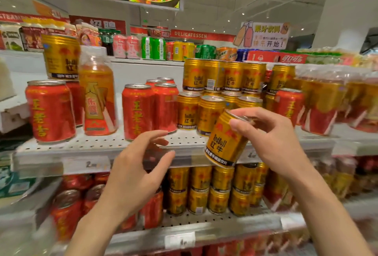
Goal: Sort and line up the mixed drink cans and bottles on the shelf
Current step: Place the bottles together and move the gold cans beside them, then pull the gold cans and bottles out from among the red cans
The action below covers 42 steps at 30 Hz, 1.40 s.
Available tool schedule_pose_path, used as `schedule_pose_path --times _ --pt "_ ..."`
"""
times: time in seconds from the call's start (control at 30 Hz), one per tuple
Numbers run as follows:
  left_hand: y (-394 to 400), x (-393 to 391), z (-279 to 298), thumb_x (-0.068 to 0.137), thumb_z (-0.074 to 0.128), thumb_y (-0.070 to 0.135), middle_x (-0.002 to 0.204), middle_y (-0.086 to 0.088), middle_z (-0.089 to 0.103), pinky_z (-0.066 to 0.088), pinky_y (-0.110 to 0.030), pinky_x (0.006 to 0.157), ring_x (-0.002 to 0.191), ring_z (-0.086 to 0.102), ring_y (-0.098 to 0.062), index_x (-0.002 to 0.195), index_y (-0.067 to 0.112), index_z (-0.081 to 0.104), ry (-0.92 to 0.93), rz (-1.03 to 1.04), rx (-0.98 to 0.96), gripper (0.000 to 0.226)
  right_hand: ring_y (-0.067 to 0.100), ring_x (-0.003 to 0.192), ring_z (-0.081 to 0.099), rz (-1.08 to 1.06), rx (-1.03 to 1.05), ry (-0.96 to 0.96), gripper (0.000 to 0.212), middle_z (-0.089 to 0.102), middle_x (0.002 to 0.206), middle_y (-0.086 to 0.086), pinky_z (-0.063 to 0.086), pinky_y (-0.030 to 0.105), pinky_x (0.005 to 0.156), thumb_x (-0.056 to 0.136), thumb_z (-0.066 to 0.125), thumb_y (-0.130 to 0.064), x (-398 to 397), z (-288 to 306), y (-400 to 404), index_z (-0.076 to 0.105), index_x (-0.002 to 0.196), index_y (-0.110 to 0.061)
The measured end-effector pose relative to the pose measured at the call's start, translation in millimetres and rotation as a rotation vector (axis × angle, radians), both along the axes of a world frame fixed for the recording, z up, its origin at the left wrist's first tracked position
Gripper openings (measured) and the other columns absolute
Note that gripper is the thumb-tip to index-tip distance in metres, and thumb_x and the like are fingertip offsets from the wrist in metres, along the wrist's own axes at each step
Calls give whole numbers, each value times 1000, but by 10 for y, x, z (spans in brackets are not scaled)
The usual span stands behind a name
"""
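My right hand (272,137) grips a gold Red Bull can (225,143) by its top, tilted, in front of the shelf edge (126,153). My left hand (135,173) hovers open below the shelf front, fingers spread, holding nothing. On the shelf stand red herbal tea cans (51,112) at the left and more red cans (139,110) in the middle. An orange drink bottle (98,96) stands between them, with a gold can (61,57) stacked on red cans behind it. Gold Red Bull cans (206,112) are grouped right of centre, some stacked.
A lone red can (288,104) stands among shrink-wrapped bottle packs (327,100) at the right. The lower shelf (204,225) holds red cans on the left and gold cans on the right. Mixed cans line the top shelf (153,49). The perforated shelf front between the red cans is bare.
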<state>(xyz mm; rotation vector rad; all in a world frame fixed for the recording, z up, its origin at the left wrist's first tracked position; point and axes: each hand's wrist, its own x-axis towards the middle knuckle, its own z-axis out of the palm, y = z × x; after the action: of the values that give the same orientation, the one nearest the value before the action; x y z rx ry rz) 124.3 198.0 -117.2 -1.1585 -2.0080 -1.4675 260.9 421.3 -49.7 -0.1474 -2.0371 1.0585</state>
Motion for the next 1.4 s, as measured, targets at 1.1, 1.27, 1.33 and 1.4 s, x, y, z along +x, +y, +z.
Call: schedule_pose_path --times 1.1,1.27,1.33,1.4 --pt "1591 306 486 85 73 36 119 -2 54 57 -32 68 102 56 -16 132 17 58 526 250 -282 52 20 132 47 -243 968 -155 66 64 129 -6 31 45 113 86 44 -70 114 158 1588 64 129 -24" --pt "1915 307 639 87 62 56 133 -4 54 49 -39 99 124 48 -22 136 18 55 666 193 -369 62 11 133 45 -183 634 33 41 58 136 -3 37 40 114 101 46 -39 182 257 1766 62 131 -18" --pt "2059 323 694 88 57 63 141 -1 51 42 -42 107 132 43 -21 141 21 51 678 172 -412 68 12 138 39 -257 528 -27 37 49 146 -1 33 38 118 103 47 -28 211 330 1846 56 137 -19" --pt "2188 345 730 89 53 67 147 3 48 36 -42 114 138 40 -18 145 24 46 670 127 -447 71 15 142 37 -264 473 -207 42 37 155 -2 31 36 118 102 51 -25 182 347 1902 48 143 -24"
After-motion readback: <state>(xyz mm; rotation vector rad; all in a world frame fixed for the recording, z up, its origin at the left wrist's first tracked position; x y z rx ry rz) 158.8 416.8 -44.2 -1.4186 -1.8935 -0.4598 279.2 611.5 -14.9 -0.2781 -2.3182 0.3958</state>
